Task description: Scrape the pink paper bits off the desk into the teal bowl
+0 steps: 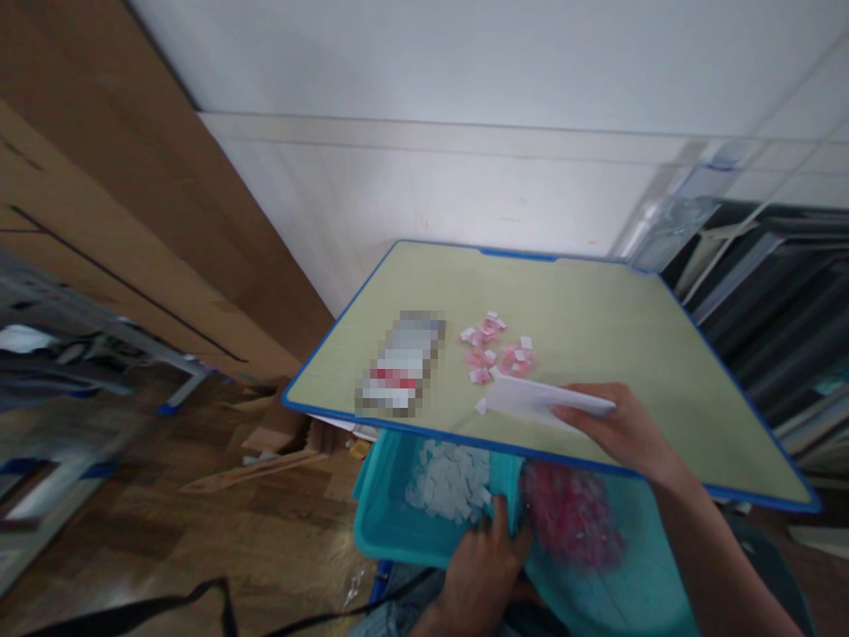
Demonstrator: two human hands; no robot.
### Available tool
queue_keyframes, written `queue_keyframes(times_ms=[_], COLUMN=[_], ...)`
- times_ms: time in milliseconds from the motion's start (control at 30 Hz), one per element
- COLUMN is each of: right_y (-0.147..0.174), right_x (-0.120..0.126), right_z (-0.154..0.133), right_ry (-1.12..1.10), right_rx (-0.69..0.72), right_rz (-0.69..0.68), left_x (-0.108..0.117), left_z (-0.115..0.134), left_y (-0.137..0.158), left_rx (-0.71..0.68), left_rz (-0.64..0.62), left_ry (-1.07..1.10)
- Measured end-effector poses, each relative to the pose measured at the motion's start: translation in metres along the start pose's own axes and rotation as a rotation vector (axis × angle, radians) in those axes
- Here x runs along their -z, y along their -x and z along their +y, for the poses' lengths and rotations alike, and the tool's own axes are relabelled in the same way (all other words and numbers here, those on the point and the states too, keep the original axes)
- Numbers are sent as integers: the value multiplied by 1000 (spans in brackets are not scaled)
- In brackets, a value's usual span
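Note:
My right hand (pixel 614 420) is closed around the end of a flat piece of white paper (pixel 523 398), held just above the folding table (pixel 637 336). Close to the paper's far left end lie several small pink bundles (pixel 487 329) with white tabs. My left hand (pixel 487 553) is at the near rim of a turquoise basin (pixel 378 535), its fingers bent toward a heap of small white pieces (pixel 447 478). A white piece shows by its fingertips, but whether they pinch it is unclear.
A blurred-out phone-shaped object (pixel 401 363) lies on the table's left side. A second turquoise tub (pixel 643 566) holds a red-pink heap (pixel 574 513). Cardboard (pixel 165 203) stands left, a white wall (pixel 464 177) behind, and dark stacked panels (pixel 783 274) at right.

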State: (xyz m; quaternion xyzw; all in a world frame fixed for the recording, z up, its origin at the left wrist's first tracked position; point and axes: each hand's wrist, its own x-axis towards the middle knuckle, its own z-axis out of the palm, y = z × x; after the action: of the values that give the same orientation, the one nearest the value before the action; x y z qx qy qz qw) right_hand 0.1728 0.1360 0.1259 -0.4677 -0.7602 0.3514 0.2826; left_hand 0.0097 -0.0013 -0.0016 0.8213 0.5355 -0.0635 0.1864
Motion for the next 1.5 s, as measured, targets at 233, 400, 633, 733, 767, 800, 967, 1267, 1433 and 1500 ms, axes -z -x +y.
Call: queue_keyframes(times_ms=[233,400,633,733,767,800,967,1267,1433,1500], right_y=[3,-1,-5,-6,-7,-8,-11,-13,-14,-14], right_x=[-7,-8,-8,-11,-13,-14,-19,-23,-27,-28], right_z=[-2,1,27,33,34,34,31,16,12,12], right_ry=[-61,-77,-350,-516,-552,-579,-603,-591,-527,-487], right_rx=[-68,-122,-345,-414,-432,-445,-445,-406,-337,-310], right_rz=[60,103,143,150,147,142,106,53,28,17], left_x=[0,0,-1,-1,-1,-1,2,1,1,1], left_z=[-1,0,0,0,0,0,0,1,1,1], left_y=[-1,-1,-1,0,0,0,0,0,1,1], left_rx=[-4,-2,-7,-8,-8,-6,-2,6,21,12], left_rz=[-3,-17,-2,4,3,0,-11,-4,8,3], left_ry=[11,6,9,8,8,8,13,17,5,3])
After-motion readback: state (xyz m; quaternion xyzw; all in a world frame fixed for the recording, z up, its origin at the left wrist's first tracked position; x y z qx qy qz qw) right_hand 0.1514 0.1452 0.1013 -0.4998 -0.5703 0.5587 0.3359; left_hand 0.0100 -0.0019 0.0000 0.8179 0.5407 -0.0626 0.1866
